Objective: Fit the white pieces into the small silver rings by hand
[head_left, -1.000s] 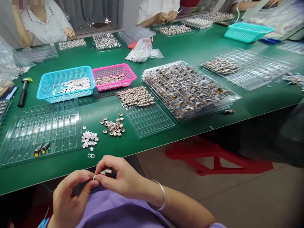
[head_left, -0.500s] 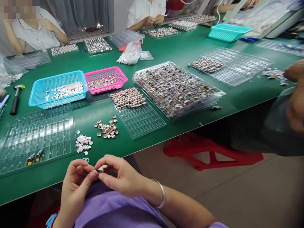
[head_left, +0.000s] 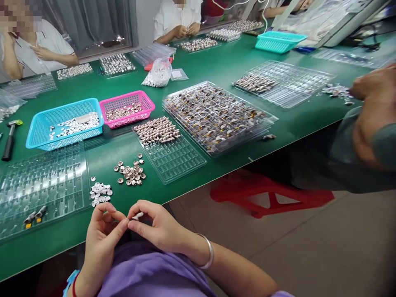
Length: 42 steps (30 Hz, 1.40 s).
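Observation:
Above my lap, at the table edge, my two hands meet at the fingertips. My right hand [head_left: 159, 227] pinches a small pale part with a narrow stem [head_left: 138, 215] between thumb and index finger. The thumb and index finger of my left hand [head_left: 105, 231] are pressed together against the same spot; whatever they grip is too small and covered to name. Just beyond my left hand lies a pile of small white round pieces [head_left: 100, 193]. Beside it is a group of bronze-coloured round cups [head_left: 131, 172].
A clear tray with rows of pale parts [head_left: 182, 161], a stacked clear tray [head_left: 222, 117], a blue basket [head_left: 37, 134], a pink basket [head_left: 145, 97] and a hammer [head_left: 9, 142] stand on the green table. Another person's arm [head_left: 375, 111] is at right, above a red stool [head_left: 272, 194].
My fingertips have drawn closer together, and the small ring seen between them is now covered. The whole scene has shifted left as my head turned slightly.

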Each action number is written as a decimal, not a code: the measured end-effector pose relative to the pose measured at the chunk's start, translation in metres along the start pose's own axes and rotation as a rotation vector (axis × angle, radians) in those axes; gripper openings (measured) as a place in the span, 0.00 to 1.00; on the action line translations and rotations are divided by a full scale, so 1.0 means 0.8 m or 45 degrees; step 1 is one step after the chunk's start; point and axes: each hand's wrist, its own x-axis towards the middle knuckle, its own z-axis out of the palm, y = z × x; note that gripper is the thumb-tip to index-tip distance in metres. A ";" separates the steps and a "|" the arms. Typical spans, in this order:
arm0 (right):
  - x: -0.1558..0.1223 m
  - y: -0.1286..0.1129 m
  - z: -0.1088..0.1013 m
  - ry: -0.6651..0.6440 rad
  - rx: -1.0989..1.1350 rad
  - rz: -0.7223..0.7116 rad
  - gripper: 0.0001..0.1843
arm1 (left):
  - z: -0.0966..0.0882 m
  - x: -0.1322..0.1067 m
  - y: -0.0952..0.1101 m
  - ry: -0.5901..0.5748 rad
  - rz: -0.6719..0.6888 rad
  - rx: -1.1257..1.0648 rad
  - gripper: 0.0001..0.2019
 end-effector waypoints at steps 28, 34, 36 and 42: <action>0.032 0.010 -0.048 0.061 0.816 0.285 0.22 | -0.030 0.148 0.018 -0.102 0.544 1.164 0.04; 0.028 0.003 -0.043 0.022 0.844 0.277 0.23 | -0.016 0.097 0.027 -0.135 0.581 1.054 0.06; 0.025 0.001 -0.038 0.034 0.738 0.221 0.23 | -0.009 0.067 0.031 -0.146 0.579 0.995 0.07; 0.014 -0.009 -0.021 0.055 0.296 0.154 0.22 | -0.003 0.009 0.029 -0.098 0.576 0.708 0.16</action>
